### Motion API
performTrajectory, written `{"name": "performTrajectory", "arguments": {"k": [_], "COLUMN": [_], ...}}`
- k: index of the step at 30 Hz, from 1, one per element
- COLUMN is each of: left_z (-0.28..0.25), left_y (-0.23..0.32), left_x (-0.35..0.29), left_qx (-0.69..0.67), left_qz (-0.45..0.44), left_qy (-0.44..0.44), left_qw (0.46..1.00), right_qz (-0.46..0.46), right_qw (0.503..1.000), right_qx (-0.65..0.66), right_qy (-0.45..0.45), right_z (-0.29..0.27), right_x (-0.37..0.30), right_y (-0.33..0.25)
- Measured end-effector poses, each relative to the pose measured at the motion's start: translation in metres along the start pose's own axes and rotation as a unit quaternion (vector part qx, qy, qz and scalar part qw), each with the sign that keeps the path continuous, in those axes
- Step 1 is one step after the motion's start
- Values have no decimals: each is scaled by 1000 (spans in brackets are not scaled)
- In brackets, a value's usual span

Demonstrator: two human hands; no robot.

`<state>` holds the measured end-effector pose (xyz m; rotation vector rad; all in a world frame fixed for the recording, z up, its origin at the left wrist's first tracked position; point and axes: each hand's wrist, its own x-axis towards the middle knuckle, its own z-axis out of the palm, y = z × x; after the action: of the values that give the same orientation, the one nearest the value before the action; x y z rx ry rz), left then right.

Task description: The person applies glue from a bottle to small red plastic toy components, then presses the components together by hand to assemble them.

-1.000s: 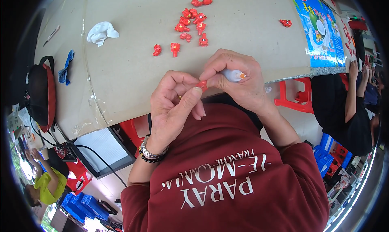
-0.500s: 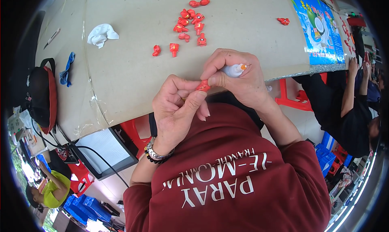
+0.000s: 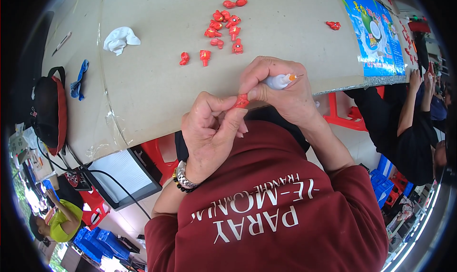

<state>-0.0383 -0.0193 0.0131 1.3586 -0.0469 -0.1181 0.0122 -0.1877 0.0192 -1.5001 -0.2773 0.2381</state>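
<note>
My left hand (image 3: 209,131) and my right hand (image 3: 278,89) meet at the near edge of the cardboard-covered table (image 3: 157,77). Together their fingertips pinch one small red piece (image 3: 241,101). My right hand also grips a small white bottle with an orange needle tip (image 3: 282,80), its tip pointing right. A wristwatch and a bead bracelet (image 3: 183,180) sit on my left wrist. Farther out on the table lies a loose cluster of several similar red pieces (image 3: 221,27), and one more red piece (image 3: 332,25) lies alone to the right.
A crumpled white cloth (image 3: 120,38), a blue cloth (image 3: 77,79) and a pen (image 3: 62,43) lie at the left. A black and red bag (image 3: 45,110) hangs off the table's left edge. A blue printed sheet (image 3: 376,32) covers the right end. Another person (image 3: 409,124) sits at the right, beside red stools (image 3: 340,112).
Both hands stay joined on the red piece and have drifted slightly toward the table edge; the bottle's needle tip now shows more clearly, pointing right.
</note>
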Motion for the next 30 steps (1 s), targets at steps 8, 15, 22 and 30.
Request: {"name": "performTrajectory", "arguments": {"k": [8, 15, 22, 30], "left_z": [0, -11, -15, -15], "left_y": [0, -1, 2, -5], "left_x": [1, 7, 8, 3], "left_qx": [30, -68, -236, -220], "left_qz": [35, -48, -117, -70], "left_qy": [2, -83, -135, -149], "left_qw": [999, 993, 955, 962], "right_qz": [-25, -41, 0, 43], "right_qw": [1000, 999, 998, 993], "right_qx": [-10, -10, 44, 102], "right_qy": [-7, -16, -35, -34], "right_z": [-1, -3, 1, 2], "right_x": [1, 2, 2, -1], "right_y": [1, 2, -5, -1]}}
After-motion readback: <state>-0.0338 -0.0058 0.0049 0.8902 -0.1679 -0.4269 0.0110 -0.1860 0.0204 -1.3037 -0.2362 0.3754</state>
